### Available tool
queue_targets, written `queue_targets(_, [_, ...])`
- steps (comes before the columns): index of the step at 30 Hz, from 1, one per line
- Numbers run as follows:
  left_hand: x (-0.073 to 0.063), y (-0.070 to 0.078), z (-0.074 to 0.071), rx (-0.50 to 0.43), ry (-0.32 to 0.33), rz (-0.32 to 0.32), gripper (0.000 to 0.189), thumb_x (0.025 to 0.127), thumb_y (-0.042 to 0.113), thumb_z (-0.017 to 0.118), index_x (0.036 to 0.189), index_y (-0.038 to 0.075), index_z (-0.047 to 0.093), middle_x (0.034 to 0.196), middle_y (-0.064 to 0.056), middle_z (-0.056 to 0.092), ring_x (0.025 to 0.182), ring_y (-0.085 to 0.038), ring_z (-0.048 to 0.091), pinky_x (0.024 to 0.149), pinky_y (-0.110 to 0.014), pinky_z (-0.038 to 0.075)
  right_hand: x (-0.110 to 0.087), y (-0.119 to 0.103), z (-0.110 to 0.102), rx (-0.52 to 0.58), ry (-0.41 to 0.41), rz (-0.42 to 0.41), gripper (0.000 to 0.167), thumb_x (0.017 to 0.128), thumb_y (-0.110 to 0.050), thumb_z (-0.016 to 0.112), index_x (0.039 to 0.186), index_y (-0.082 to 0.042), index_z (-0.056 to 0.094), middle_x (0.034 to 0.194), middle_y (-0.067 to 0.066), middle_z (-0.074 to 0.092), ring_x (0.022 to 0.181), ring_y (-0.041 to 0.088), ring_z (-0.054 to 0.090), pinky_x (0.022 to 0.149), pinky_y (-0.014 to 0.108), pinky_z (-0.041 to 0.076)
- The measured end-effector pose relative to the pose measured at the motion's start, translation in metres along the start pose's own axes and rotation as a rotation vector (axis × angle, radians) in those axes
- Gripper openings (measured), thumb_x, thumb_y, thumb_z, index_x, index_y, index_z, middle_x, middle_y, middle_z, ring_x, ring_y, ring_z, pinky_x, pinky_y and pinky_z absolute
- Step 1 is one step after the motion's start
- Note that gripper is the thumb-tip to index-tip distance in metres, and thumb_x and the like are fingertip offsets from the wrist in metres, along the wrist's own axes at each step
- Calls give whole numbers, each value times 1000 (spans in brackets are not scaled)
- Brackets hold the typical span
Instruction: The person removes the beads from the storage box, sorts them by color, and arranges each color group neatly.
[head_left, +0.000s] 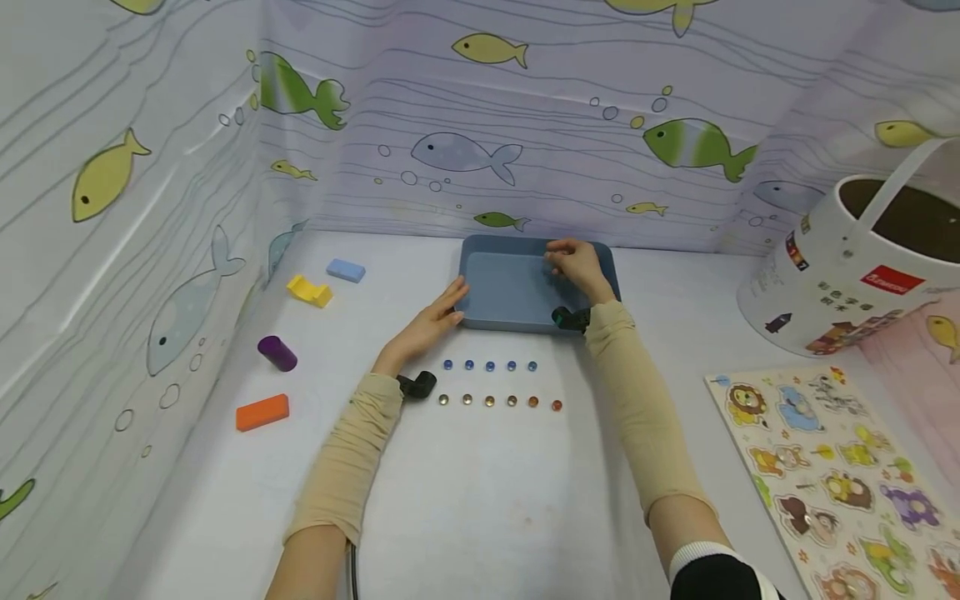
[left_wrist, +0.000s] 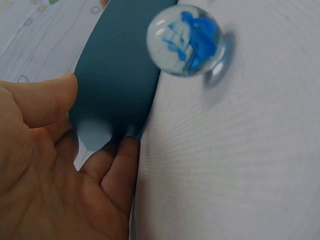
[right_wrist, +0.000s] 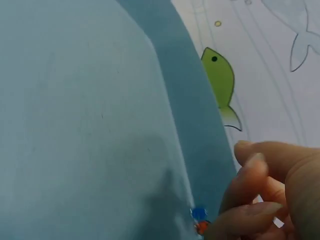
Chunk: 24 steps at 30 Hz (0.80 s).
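Note:
A blue-grey rectangular tray (head_left: 517,283) sits at the back of the white table. My left hand (head_left: 429,323) touches its left side with extended fingers; in the left wrist view the thumb (left_wrist: 52,97) meets the tray wall near the rim and fingertips reach its lower edge. Over the tray's far right part is my right hand (head_left: 581,265), fingers loosely bent, with nothing visible between thumb and fingers. Beside those fingertips, along the inner wall, lie a blue marble (right_wrist: 199,213) and an orange marble (right_wrist: 201,228). Close to my left hand is a clear marble with blue swirls (left_wrist: 184,41).
In front of the tray run a row of blue marbles (head_left: 490,367) and a row of amber ones (head_left: 490,402). Orange (head_left: 262,412), purple (head_left: 277,353), yellow (head_left: 309,291) and light blue (head_left: 346,270) blocks stand left. A white bucket (head_left: 817,283) and animal puzzle board (head_left: 817,450) are right.

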<state>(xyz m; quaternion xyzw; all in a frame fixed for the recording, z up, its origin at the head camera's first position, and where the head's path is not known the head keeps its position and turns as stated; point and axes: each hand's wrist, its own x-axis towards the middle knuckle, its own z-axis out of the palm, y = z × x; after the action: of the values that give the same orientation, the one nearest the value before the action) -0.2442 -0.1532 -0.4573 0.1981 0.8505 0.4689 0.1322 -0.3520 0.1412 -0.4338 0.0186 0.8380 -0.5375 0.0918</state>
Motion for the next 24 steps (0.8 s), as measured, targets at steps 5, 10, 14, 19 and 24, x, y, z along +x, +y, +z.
queue_targets(5, [0, -1, 0, -10, 7, -8, 56, 105, 20, 40, 156, 12, 18, 165, 1, 0, 153, -25, 2, 125, -46, 7, -11, 1, -12, 73, -70, -5, 37, 95, -12, 60, 131, -3, 55, 92, 1, 57, 64, 8, 55, 61, 22, 48])
queue_targets(10, [2, -3, 1, -9, -4, 8, 56, 105, 18, 39, 156, 11, 17, 165, -1, -1, 153, -27, 1, 125, -47, 6, -25, 5, -28, 241, -135, -12, 45, 95, -6, 57, 139, 2, 46, 106, 10, 60, 66, 6, 58, 63, 21, 51])
queue_targets(14, [3, -4, 0, -10, -3, 15, 55, 105, 18, 39, 155, 10, 18, 165, -2, -1, 153, -28, 1, 125, -48, 6, -38, 7, -38, 339, -177, -5, 49, 97, -6, 54, 144, 1, 40, 113, 12, 59, 72, 6, 62, 66, 18, 53])
queue_targets(19, [3, -4, 0, -14, 7, 18, 55, 105, 20, 39, 155, 9, 18, 165, -3, 0, 153, -28, 1, 125, -48, 6, -53, 9, -47, 378, -247, -10, 55, 99, -8, 53, 149, 0, 31, 107, 4, 63, 74, 5, 66, 65, 14, 54])
queue_targets(24, [3, -3, 1, -8, 0, 20, 56, 105, 20, 39, 155, 9, 17, 165, -3, 0, 153, -28, 2, 125, -47, 8, -79, 19, -55, 419, -325, -44, 53, 100, -9, 51, 148, 2, 30, 97, -4, 65, 69, 5, 63, 61, 15, 52])
